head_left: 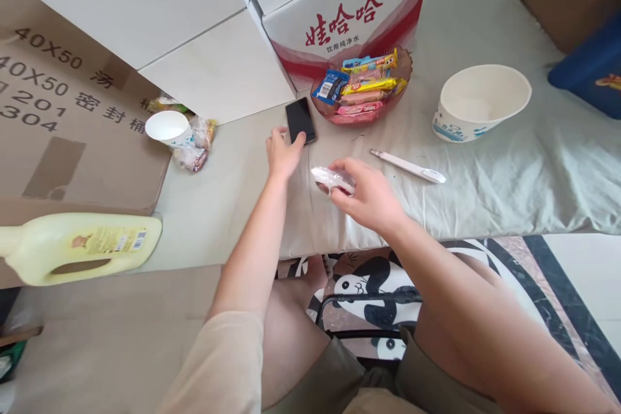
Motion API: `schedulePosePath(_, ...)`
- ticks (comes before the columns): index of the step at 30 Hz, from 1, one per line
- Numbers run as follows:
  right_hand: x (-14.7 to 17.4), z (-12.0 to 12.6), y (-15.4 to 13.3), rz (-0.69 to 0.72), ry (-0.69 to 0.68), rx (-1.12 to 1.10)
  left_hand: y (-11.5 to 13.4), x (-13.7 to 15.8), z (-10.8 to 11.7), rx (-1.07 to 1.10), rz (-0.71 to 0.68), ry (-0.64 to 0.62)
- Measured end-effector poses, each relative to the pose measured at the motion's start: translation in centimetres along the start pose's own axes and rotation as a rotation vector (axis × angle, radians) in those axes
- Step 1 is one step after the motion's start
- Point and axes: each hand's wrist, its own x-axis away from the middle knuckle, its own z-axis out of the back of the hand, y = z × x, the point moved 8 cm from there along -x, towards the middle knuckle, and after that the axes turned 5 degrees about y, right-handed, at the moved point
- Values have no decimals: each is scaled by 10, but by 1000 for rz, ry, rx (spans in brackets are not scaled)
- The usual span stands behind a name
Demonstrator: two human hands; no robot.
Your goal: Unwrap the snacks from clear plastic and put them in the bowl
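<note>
My left hand (283, 154) grips the near end of a black smartphone (299, 119), thumb at its lower right and fingers at its left edge. The phone appears to lie on the cloth-covered surface. Pinched in my right hand (367, 193) is a small snack in a clear and white wrapper (334, 179), its contents dark reddish. To the right of that hand lies a white utility knife (407, 165). Beyond the hands stands a reddish, see-through bowl (359, 118) with several packaged snacks in it.
A large white paper tub (473, 107) stands at the right. On the left are a smaller paper cup (169, 129) with wrapped snacks (191, 156) beside it, a pale yellow bottle (92, 247) and a cardboard box (72, 97). A white-and-red carton (349, 19) backs the bowl.
</note>
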Motion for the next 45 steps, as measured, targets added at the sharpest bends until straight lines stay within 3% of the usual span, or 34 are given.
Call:
schedulePosePath(4, 1, -12, -1, 4, -117, 47, 12, -52, -44, -250, 98, -93)
schedulePosePath(9, 10, -20, -7, 40, -221, 65, 23, -70, -68, -370, 79, -73)
schedulePosePath(16, 14, -11, 2, 34, -230, 116, 34, -73, -73, -433, 64, -72)
schedulePosePath(21, 15, -9, 7, 20, -230, 116, 34, -80, -75, -470, 113, -70)
schedulePosePath(28, 11, -13, 7, 30, -223, 112, 33, -86, -75, -463, 82, -76)
schedulePosePath(32, 8, -15, 10, 26, -210, 94, 26, -83, -53, -348, 100, 4)
schedulePosePath(35, 7, -15, 13, -4, -188, 99, 16, -59, -11, -118, 25, 152)
schedulePosePath(38, 7, -15, 16, -19, -142, 89, -11, -9, 29, 189, 43, 162)
schedulePosePath(41, 6, -18, 15, 16, -51, 82, -37, 53, 38, 422, 163, -76)
schedulePosePath(45, 7, -28, 9, 140, 132, 118, -40, 126, 13, 637, 262, -508)
